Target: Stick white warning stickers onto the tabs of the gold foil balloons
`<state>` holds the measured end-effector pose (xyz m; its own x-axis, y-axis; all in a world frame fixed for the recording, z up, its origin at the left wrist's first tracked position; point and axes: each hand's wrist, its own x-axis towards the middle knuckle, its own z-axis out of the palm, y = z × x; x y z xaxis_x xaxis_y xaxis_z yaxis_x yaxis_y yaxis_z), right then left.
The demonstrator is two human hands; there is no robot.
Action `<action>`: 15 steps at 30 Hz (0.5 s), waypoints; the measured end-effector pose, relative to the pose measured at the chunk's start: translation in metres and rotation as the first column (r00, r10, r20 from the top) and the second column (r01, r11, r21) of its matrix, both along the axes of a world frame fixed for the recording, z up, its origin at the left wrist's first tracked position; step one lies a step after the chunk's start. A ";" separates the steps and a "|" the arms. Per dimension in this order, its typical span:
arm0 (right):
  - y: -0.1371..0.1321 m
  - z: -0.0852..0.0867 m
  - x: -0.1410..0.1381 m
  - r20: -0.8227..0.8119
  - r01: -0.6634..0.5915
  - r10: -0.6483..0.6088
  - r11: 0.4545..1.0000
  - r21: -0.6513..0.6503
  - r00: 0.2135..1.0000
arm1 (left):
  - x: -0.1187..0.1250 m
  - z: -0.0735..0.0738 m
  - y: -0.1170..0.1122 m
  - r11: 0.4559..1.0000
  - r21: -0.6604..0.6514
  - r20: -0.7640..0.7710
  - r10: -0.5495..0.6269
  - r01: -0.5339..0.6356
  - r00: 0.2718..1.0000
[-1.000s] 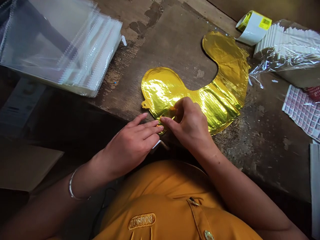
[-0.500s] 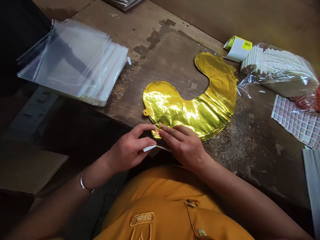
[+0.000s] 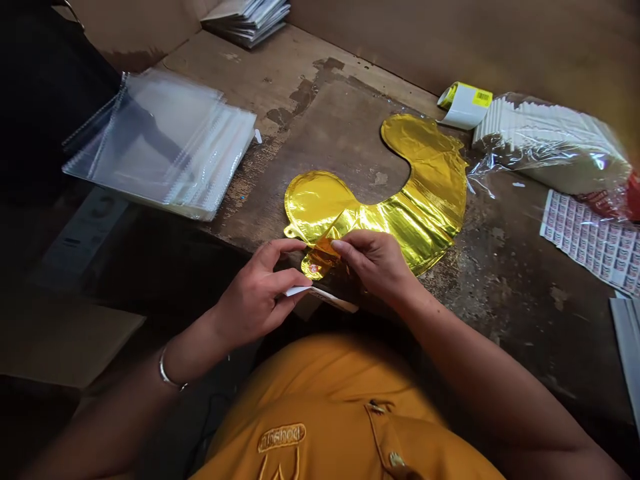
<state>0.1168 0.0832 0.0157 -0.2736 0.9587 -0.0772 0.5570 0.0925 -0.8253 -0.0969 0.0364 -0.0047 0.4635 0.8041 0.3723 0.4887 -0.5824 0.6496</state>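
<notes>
A: Grip state?

B: Right hand [image 3: 377, 263]: thumb and fingertips pinched on a raised fold of the gold foil [image 3: 433, 193], near its tail [image 3: 313, 268]. Left hand [image 3: 260, 287]: thumb and fingers look clamped on a white strip [image 3: 299, 291], index tip right by the tail. Can't tell if it touches; contact is hidden.

A: Where's the foil?

B: Mostly flat on the bench [image 3: 345, 130], in front of the person. Curved like a C, hollow facing away. Tail at the near bench edge, strip just below it in view.

A: Handling?

B: My read: very light, limp, slick. Should crease easily, may slide under a dragging finger. Best hold is the seamed rim or the tail, soft pads. Hard pinching on the broad face risks a kink or tear. Strip looks stiffer, like card; take it by the edges.

A: Around it?

B: Clear bags [image 3: 165, 147] stacked left. Far right, a roll [image 3: 463, 107] against a pack [image 3: 550, 133] of white sticks. Sticker sheet [image 3: 593, 240] nearer than the pack.
</notes>
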 end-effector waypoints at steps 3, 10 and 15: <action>0.005 0.003 -0.001 -0.044 0.034 -0.040 0.993 -0.112 0.998 | 0.004 0.013 0.004 0.989 0.136 -0.134 -0.046 0.064 0.990; 0.003 0.011 0.002 -0.039 0.135 -0.135 0.991 -0.001 0.990 | 0.018 0.008 0.025 0.931 0.059 -0.361 -0.316 0.360 0.877; -0.022 0.007 0.010 0.279 -0.079 -0.061 0.883 0.463 0.958 | 0.017 0.000 0.030 0.937 0.051 -0.319 -0.313 0.346 0.895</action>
